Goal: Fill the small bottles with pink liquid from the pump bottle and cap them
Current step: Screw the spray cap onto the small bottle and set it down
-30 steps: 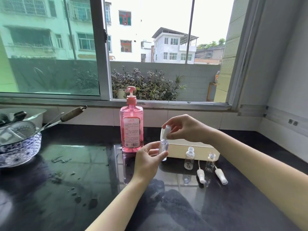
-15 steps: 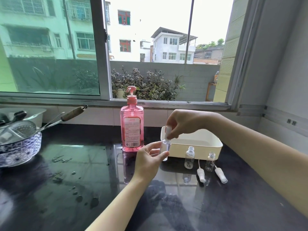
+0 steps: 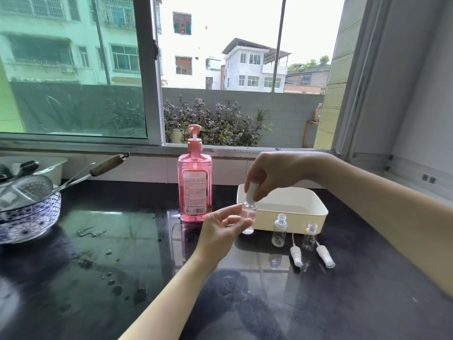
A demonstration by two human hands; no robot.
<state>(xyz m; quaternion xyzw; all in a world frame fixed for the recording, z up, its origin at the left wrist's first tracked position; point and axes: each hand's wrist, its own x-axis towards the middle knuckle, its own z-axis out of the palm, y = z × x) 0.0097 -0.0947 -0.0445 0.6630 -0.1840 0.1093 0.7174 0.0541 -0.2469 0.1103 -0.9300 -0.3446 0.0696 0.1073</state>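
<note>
The left hand [image 3: 220, 231] pinches the held bottle [image 3: 248, 217] round its body between thumb and fingertips. The right hand [image 3: 272, 173] comes down from above and pinches the white cap [image 3: 250, 191] seated on its neck. The 2 hands are close together, 1 clamped on each end of the same thing.

The held bottle is lifted clear of the countertop [image 3: 98, 241], toward the back edge. It is just right of the pump bottle [image 3: 195, 190] and in front of the cream tub [image 3: 316, 207] at its left corner.

The held bottle looks clear, with no pink in it, so the step is probably twisting the cap off before filling. To do it well, the left hand should hold the body firmly without squeezing while the right turns the cap about the neck. The cap should then lift straight up, so that any dip tube under it comes out without bending.

The held bottle's long axis is close to upright, with the neck up toward the right hand and the base down toward the countertop.

Nearer the right edge, 2 open bottles [image 3: 279, 229] [image 3: 310, 235] stand upright with their mouths up. Just in front of them, 2 loose caps [image 3: 295, 256] [image 3: 325, 256] lie on their sides.
</note>
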